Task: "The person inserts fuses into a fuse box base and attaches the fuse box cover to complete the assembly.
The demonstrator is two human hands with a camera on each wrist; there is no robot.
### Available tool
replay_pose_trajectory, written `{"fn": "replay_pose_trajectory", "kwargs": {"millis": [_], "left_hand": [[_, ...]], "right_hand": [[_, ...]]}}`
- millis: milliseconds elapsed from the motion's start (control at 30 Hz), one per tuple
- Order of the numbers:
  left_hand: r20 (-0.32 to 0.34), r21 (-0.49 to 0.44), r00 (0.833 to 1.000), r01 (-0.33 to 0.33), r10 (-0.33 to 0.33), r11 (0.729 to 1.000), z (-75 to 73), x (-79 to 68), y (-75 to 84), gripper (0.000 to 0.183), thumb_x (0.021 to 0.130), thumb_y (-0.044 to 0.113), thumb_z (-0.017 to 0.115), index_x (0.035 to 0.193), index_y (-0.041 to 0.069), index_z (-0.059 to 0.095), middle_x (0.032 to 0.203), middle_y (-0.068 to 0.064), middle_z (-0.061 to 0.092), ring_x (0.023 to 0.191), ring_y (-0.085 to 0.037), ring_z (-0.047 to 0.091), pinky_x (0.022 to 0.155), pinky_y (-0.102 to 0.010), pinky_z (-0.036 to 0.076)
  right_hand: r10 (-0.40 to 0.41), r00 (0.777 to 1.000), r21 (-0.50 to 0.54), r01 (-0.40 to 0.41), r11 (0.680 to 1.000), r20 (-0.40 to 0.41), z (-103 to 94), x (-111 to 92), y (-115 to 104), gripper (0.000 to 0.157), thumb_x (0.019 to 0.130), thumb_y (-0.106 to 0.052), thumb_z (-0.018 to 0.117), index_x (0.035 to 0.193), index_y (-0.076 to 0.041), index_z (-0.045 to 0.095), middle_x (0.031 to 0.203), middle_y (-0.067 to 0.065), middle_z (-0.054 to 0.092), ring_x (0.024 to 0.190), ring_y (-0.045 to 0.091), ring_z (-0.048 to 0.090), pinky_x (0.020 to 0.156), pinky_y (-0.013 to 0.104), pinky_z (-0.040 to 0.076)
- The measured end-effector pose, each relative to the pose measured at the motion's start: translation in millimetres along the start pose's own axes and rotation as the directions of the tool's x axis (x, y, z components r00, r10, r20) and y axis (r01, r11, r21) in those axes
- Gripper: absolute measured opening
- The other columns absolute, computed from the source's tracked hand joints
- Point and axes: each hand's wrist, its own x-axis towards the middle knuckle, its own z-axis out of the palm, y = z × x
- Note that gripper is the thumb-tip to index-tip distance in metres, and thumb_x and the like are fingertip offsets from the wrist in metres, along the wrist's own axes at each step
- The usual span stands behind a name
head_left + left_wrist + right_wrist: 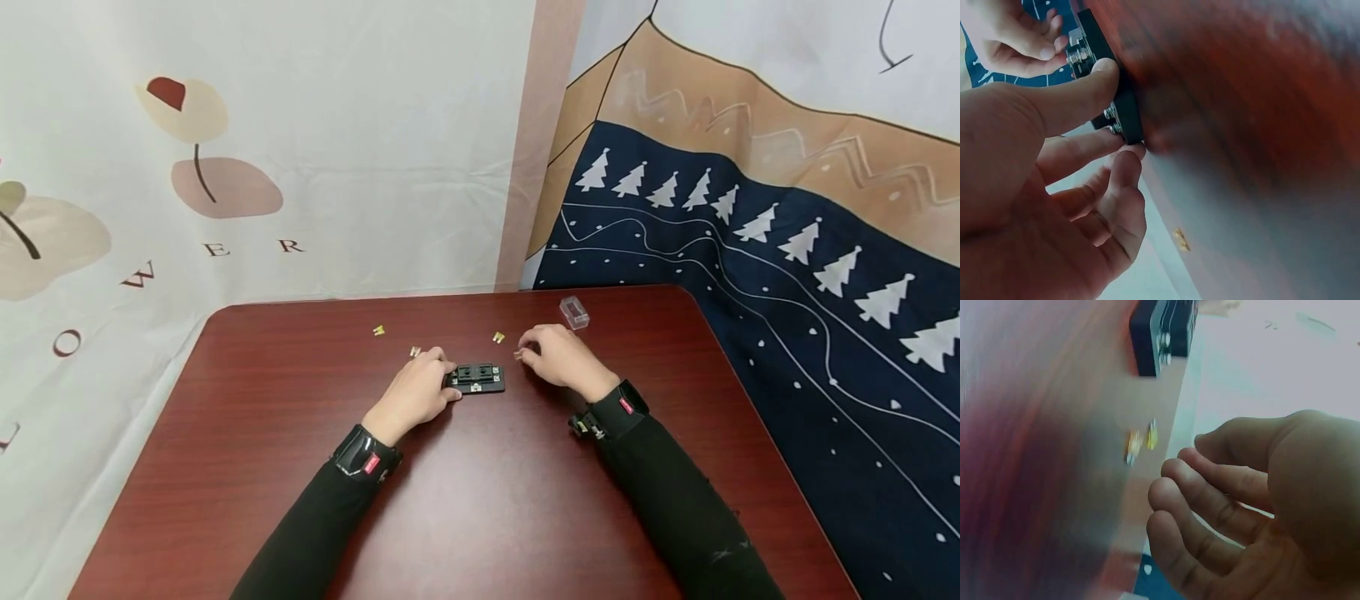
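A black fuse block (480,387) with metal screw terminals lies on the table. My left hand (417,390) grips its left end, thumb along the near side and fingers on the far side, as the left wrist view (1079,103) shows. Over to the right, my right hand (558,358) hovers low with loosely bent fingers and nothing between thumb and fingertips. Right at those fingertips lies a small orange blade fuse (1133,447), beside a yellow blade fuse (498,337).
Another yellow fuse (378,331) lies at the back left, and a pale fuse (415,352) sits just beyond my left hand. A small clear plastic box (574,312) stands behind my right hand. The dark red table (480,500) ends at patterned cloth hangings (375,150).
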Motion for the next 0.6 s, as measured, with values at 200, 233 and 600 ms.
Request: {"fn": "replay_pose_trajectory", "kwargs": {"millis": [200,233,600], "left_hand": [[-0.006,-0.004,1.0,0.015,-0.015,1.0,-1.0,-1.4,1.6,0.052,0.099,0.027,0.085,0.14,-0.002,0.073,0.128,-0.014,0.068,0.121,-0.034,0.066,0.11,-0.049,0.056],[-0.009,-0.003,1.0,0.012,-0.012,1.0,-1.4,-1.5,1.8,0.051,0.099,0.026,0.085,0.14,-0.002,0.073,0.128,-0.014,0.068,0.12,-0.034,0.066,0.11,-0.05,0.056],[-0.021,-0.001,1.0,0.0,0.0,1.0,-1.7,-3.9,2.3,0.051,0.097,0.026,0.087,0.137,-0.003,0.075,0.125,-0.015,0.068,0.118,-0.035,0.066,0.108,-0.051,0.056]], "right_hand": [[0.02,1.0,-0.076,-0.018,0.997,0.024,-8.7,10,5,0.018,0.107,-0.02,0.069,0.116,-0.011,0.082,0.119,0.01,0.08,0.111,0.029,0.071,0.101,0.049,0.06],[0.019,0.999,-0.085,-0.016,0.996,0.033,-9.4,12,5,0.018,0.107,-0.02,0.069,0.116,-0.011,0.082,0.12,0.01,0.08,0.112,0.029,0.072,0.102,0.05,0.06],[0.013,0.993,-0.162,0.006,0.987,0.121,-7.0,24,-9,0.017,0.104,-0.025,0.076,0.108,-0.012,0.086,0.109,0.007,0.081,0.089,0.021,0.071,0.078,0.041,0.06]]}}
